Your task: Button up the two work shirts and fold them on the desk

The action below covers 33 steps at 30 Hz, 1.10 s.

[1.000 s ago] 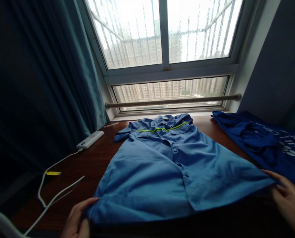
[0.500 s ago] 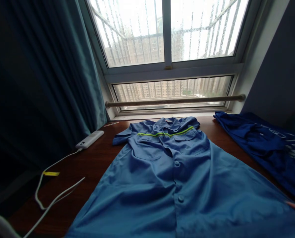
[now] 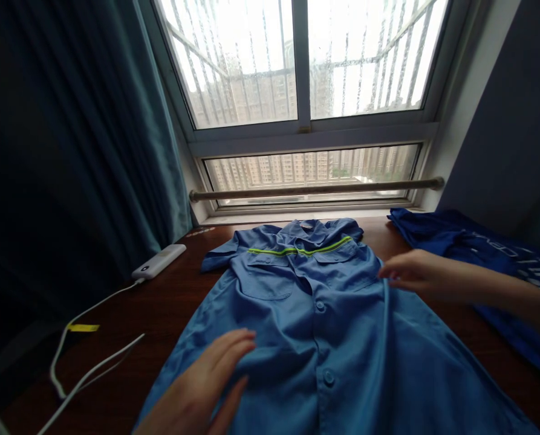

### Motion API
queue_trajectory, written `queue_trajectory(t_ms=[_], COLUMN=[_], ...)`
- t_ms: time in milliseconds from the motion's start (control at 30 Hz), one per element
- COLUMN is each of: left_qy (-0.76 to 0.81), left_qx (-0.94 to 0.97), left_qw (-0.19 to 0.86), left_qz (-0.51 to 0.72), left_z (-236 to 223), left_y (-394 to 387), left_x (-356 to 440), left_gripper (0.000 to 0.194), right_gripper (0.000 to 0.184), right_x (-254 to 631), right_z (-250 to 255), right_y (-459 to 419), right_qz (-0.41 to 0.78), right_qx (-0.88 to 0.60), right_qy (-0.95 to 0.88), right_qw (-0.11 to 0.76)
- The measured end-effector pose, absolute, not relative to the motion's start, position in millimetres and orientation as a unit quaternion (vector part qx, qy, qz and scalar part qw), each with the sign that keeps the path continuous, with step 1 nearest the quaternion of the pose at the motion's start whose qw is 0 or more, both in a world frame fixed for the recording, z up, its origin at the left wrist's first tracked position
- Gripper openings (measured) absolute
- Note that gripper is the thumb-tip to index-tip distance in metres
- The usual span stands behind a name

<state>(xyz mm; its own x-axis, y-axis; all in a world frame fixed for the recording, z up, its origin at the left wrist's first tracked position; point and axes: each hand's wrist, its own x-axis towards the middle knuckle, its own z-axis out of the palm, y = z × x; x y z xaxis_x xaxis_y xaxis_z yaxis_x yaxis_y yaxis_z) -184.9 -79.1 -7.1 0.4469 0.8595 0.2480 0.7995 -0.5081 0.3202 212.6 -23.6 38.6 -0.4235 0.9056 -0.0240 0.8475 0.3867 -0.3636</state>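
Observation:
A light blue short-sleeved work shirt (image 3: 292, 320) lies front up on the brown wooden surface, its collar toward the window. It has a yellow-green stripe across the chest and buttons down the middle. Over the lower left part of the shirt is my left hand (image 3: 201, 383), open with fingers stretched; whether it touches the cloth I cannot tell. My right hand (image 3: 408, 272), slightly blurred, hovers at the shirt's right edge, by the chest. Its fingers are loosely bent and apart, with nothing visible in them.
A dark blue garment (image 3: 451, 235) with white print lies at the right. On the left are a white power bank (image 3: 159, 262), its white cable (image 3: 91, 311) and a yellow tag (image 3: 83, 328). A curtain (image 3: 129, 133) hangs at the left, and a rail (image 3: 317, 190) crosses the window.
Both hands have come into view over the shirt; before, only a fingertip showed at the right edge. The camera view has shifted slightly.

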Motion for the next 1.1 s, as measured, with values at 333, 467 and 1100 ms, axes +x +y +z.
queue_trajectory(t_ms=[333,467,1100], left_qy=[0.665,0.712,0.703], left_qx=[0.746,0.699,0.525], left_qw=[-0.025,-0.024,-0.144], left_qz=[0.027,0.066,0.457], left_z=[-11,-34,6], left_y=[221,276,299], left_x=[-136,-157,-186], left_gripper=[0.024,0.041,0.022], right_gripper=[0.037,0.033,0.041], right_x=[165,188,255], right_z=[-19,-48,12], right_y=[200,231,240], right_qz=[-0.069,-0.049,-0.109], right_qx=[-0.739,-0.779,-0.757], right_qy=[-0.665,-0.617,-0.406], right_qw=[0.086,0.096,0.5])
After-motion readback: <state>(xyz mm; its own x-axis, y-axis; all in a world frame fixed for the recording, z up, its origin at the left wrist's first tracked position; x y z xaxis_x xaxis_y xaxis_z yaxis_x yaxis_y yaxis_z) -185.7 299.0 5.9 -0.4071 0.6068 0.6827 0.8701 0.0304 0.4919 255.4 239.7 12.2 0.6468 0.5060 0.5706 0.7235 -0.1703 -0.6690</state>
